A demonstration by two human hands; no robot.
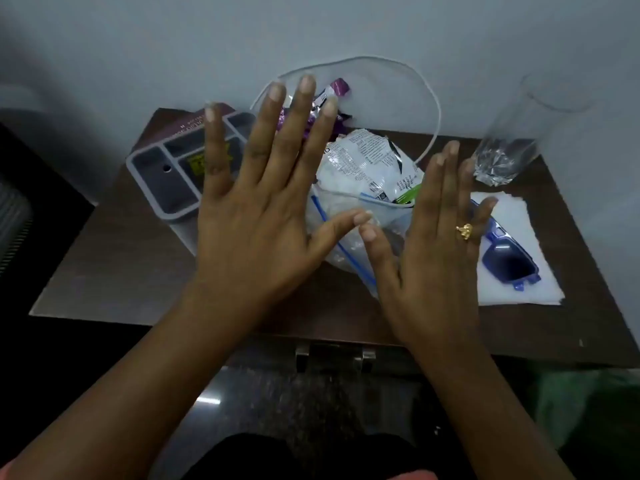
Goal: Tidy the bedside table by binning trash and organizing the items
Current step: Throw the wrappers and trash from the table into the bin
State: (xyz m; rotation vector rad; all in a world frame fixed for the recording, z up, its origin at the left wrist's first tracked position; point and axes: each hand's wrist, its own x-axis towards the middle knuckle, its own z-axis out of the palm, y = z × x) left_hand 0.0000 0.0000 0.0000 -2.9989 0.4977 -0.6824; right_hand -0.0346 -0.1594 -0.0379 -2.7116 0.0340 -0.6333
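Landmark: the clear zip bag (pixel 349 216) in the middle of the worktop (pixel 114 271); every place below is told from it.
Organizer tray: a grey divided tray (pixel 166 174) lies left of the bag, its compartments holding nothing that shows; its long axis seems to run from the near left to the far right, over a maroon book-like thing (pixel 194 124) that I cannot identify for sure.
Left hand: the left hand (pixel 256 216) hovers flat above the bag's left side, palm down, fingers (pixel 270 133) spread wide apart, holding nothing.
Purple wrapper: a purple wrapper (pixel 337 88) sits just behind the bag, partly hidden by the left hand.
White packet: a crumpled white printed packet (pixel 363 157) rests on top of the bag, touching it.
Cable: a thin white cable (pixel 439 119) loops behind the bag, up against the wall.
Right hand: the right hand (pixel 436 258) hovers above the bag's right edge, fingers straight and close together, gripping nothing; a gold ring (pixel 464 231) shows on one.
Sunglasses: blue sunglasses (pixel 509 261) lie right of the bag on a white tissue (pixel 540 220), long axis running from far left to near right.
Glass: a clear drinking glass (pixel 509 147) stands upright, right of and behind the bag.
Step in hand: by my reading nothing is sorted yet; both hands are raised before the first pick.
Next move: likely lowering onto the packet and wrappers to gather them for the bin, leaving cable, sunglasses and glass to arrange after.
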